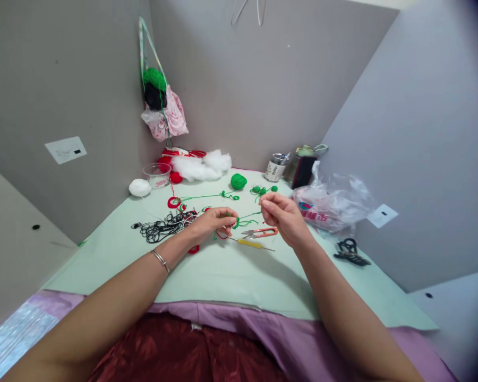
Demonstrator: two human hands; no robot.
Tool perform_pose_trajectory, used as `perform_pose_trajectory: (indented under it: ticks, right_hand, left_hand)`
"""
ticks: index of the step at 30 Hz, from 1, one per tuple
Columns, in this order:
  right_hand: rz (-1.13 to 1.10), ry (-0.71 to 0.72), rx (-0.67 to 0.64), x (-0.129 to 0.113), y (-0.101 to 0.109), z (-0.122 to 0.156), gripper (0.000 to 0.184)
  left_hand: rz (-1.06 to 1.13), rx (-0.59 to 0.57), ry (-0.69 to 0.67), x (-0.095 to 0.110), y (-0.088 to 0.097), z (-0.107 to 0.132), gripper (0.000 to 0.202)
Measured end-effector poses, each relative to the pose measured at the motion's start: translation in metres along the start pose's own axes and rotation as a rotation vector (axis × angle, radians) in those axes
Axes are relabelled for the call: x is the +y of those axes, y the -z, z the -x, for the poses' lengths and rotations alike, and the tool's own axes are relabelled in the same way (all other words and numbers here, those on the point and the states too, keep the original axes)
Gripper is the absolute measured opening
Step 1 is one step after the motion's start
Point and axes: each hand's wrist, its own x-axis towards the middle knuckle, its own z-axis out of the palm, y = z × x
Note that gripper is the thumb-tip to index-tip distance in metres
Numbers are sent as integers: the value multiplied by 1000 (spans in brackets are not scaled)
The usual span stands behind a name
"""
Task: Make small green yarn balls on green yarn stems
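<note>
My left hand is closed in a pinch on a small green and red yarn piece above the pale green table. My right hand is closed too, its fingertips pinching a thin green yarn strand that runs between the two hands. Just below the hands lie orange thread snips and a yellow-handled crochet hook. A bracelet circles my left wrist.
A tangle of black cord lies left of my hands. Behind are a green yarn ball, white stuffing, a white yarn ball, a clear cup, a tin. A plastic bag and black clip sit right.
</note>
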Motion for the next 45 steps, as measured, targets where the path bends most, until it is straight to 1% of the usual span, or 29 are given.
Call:
perform_pose_trajectory:
  ticks: [4, 6, 10, 15, 20, 31, 39, 42, 45]
  right_hand:
    - [406, 159, -9, 5, 0, 0, 20]
    - [549, 221, -24, 8, -2, 1, 20]
    - [698, 263, -55, 11, -3, 3, 18]
    - [764, 297, -78, 11, -3, 4, 15]
    - [802, 288, -82, 9, -3, 5, 15]
    - [793, 287, -101, 6, -4, 6, 17]
    - [690, 259, -113, 13, -7, 4, 17]
    - [630, 223, -79, 19, -12, 3, 14]
    - [535, 143, -7, 27, -17, 3, 9]
  left_hand:
    - [41, -2, -41, 7, -1, 3, 31]
    - [57, -20, -63, 9, -2, 4, 30]
    - [71, -4, -71, 12, -4, 4, 30]
    - [69, -12, -68, 11, -3, 4, 30]
    - [64, -35, -75, 9, -3, 5, 28]
    - [65, -28, -75, 10, -5, 5, 28]
    - [47, -65, -41, 7, -3, 5, 32]
    - [46, -72, -26, 7, -5, 6, 31]
    - [69, -37, -39, 6, -6, 5, 30]
